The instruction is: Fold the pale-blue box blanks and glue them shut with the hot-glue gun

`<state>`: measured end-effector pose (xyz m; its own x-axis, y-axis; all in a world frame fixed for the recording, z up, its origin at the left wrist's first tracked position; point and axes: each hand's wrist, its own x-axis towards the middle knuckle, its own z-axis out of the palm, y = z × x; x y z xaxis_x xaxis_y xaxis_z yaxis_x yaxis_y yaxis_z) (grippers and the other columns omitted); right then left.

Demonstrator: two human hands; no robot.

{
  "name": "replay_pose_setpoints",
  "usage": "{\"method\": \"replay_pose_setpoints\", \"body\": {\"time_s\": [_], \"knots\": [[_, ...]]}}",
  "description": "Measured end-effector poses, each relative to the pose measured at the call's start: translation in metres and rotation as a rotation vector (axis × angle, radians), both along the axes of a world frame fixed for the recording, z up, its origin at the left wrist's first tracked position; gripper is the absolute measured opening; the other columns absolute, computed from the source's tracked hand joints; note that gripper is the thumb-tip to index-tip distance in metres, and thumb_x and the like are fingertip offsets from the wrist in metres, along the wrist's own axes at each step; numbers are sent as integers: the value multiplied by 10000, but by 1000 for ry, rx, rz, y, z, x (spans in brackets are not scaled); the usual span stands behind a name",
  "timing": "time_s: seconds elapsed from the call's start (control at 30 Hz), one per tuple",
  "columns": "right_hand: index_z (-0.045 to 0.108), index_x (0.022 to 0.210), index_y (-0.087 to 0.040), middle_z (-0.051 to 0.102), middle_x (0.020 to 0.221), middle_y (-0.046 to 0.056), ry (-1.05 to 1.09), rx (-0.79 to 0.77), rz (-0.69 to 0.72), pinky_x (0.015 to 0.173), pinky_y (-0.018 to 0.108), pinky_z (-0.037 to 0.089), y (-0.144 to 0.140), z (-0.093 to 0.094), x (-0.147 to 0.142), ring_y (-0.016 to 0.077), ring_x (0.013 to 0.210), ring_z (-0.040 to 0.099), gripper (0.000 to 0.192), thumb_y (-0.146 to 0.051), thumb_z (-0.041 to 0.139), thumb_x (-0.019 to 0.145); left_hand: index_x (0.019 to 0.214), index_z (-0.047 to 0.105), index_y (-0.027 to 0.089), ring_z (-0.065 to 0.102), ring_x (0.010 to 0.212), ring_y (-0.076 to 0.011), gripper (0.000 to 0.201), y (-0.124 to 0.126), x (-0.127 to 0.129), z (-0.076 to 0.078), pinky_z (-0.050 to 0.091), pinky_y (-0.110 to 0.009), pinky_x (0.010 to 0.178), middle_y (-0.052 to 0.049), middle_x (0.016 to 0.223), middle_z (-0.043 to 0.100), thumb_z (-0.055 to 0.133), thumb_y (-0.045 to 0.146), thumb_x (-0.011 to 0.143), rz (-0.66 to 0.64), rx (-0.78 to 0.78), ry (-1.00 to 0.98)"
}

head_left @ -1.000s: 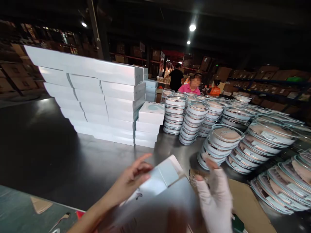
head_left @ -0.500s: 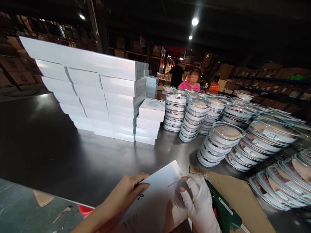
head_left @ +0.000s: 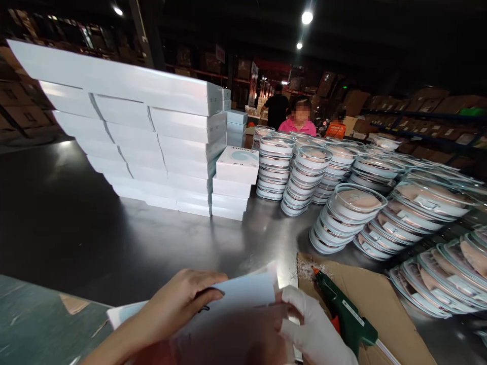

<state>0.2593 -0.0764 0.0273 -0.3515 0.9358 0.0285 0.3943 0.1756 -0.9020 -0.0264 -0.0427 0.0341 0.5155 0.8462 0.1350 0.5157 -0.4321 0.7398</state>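
Head view: both hands, bare left hand (head_left: 178, 306) & gloved right hand (head_left: 310, 329), grip white box (head_left: 243, 299) btwn them.

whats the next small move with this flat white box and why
Probably keep both hands pressing the flap shut for a moment. The bare left hand lies on top of the white box and the gloved right hand pinches its right edge, while the green glue gun lies set down on the cardboard sheet beside them, which suggests glue is setting.
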Motion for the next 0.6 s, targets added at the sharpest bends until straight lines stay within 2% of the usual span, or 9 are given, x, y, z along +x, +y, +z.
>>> {"method": "replay_pose_setpoints", "body": {"time_s": [0.1,0.2,0.3,0.33,0.4,0.47,0.5,0.53,0.6], "knots": [[741,1114,-261,727,860,8,289,-430,199,908,403,555,-8,14,-3,226,805,695,433,-538,763,782,1151,747,276,711,702,-195,284,-1,-5,-12,507,-222,657,-8,830,776,524,358,997,95,4,-31],[785,1070,-245,749,878,29,377,-468,159,878,358,545,-11,26,-4,227,859,706,418,-588,701,847,1388,642,323,686,1160,-316,497,-10,2,-23,536,-352,977,-85,1313,729,690,381,897,84,65,-13],[794,978,-236,739,833,26,287,-221,105,820,300,547,-6,39,-3,195,814,690,325,-510,624,935,1532,478,319,487,1397,-442,1008,-22,16,-18,438,-513,1132,-109,1597,492,908,374,622,-44,-73,39],[785,911,-229,726,781,19,186,-95,101,760,269,546,-3,42,-1,176,748,675,313,-476,599,957,1529,479,321,552,1339,-425,1009,-23,20,-12,479,-492,1100,-91,1550,554,903,349,614,-90,-171,19],[749,900,-236,732,780,8,14,189,-10,698,229,535,2,46,2,156,704,670,261,-428,588,971,1433,594,316,697,1119,-334,743,-21,23,1,563,-392,980,-23,1314,733,814,314,723,-141,-340,-110],[691,1139,-278,757,1094,33,1,456,-283,871,247,538,6,44,4,187,980,710,227,-404,607,969,1282,692,255,726,973,-286,494,-11,20,8,585,-347,891,-6,1106,786,741,344,798,-37,-375,-325],[615,1292,-309,687,1315,46,49,549,-414,1014,288,494,8,41,5,210,1188,654,339,-408,616,968,1223,702,222,722,957,-290,451,-4,18,8,588,-355,877,-22,1063,784,734,384,803,70,-340,-437],[500,1432,-339,548,1510,52,109,595,-488,1135,346,412,10,37,4,233,1370,534,488,-432,616,968,1182,691,198,717,963,-300,448,3,16,7,589,-373,878,-46,1048,776,739,423,797,181,-294,-522],[291,1574,-370,304,1680,56,177,584,-460,1216,458,315,15,26,-1,277,1516,348,679,-527,570,976,1142,654,182,713,961,-313,454,14,15,0,593,-412,876,-87,1023,755,735,471,800,315,-201,-602]]}}
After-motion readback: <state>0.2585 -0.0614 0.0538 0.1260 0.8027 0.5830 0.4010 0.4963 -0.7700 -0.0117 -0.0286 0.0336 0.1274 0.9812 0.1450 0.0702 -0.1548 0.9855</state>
